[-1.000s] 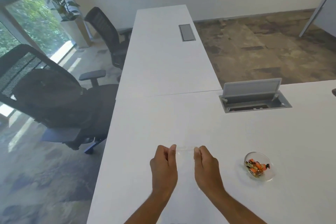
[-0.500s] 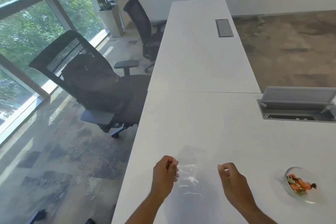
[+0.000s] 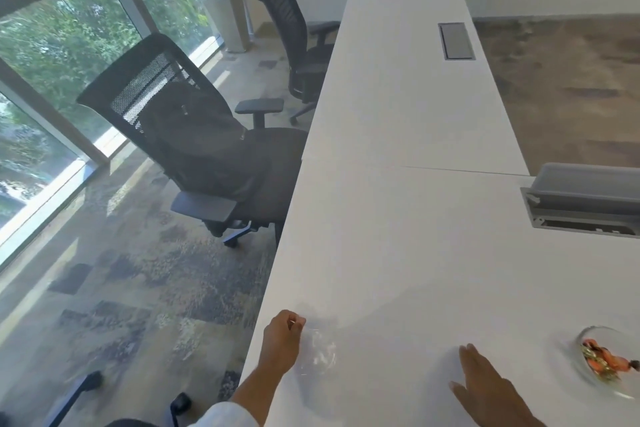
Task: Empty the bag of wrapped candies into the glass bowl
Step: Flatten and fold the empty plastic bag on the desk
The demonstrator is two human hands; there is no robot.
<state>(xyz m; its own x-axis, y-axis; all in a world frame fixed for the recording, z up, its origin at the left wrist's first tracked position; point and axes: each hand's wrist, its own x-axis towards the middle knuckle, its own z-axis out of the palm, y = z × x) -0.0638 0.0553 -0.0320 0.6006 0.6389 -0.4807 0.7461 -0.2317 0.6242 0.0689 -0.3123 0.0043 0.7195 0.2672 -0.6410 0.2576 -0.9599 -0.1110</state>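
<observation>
A clear plastic bag (image 3: 318, 354), crumpled and with no candies visible in it, hangs near the table's left edge, pinched by my left hand (image 3: 281, 340). My right hand (image 3: 485, 381) lies flat and open on the white table (image 3: 398, 236), apart from the bag and holding nothing. At the far right stands the glass bowl (image 3: 588, 388) with orange and green wrapped candies (image 3: 604, 360) inside; it is partly cut off by the frame edge.
An open grey cable box (image 3: 585, 204) sits in the table at the right, a closed one (image 3: 456, 41) farther back. Two black office chairs (image 3: 194, 135) stand left of the table, by the windows.
My right hand let go of the bag and moved right, flat on the table. My left hand carried the bag toward the table's left edge. The view has swung left.
</observation>
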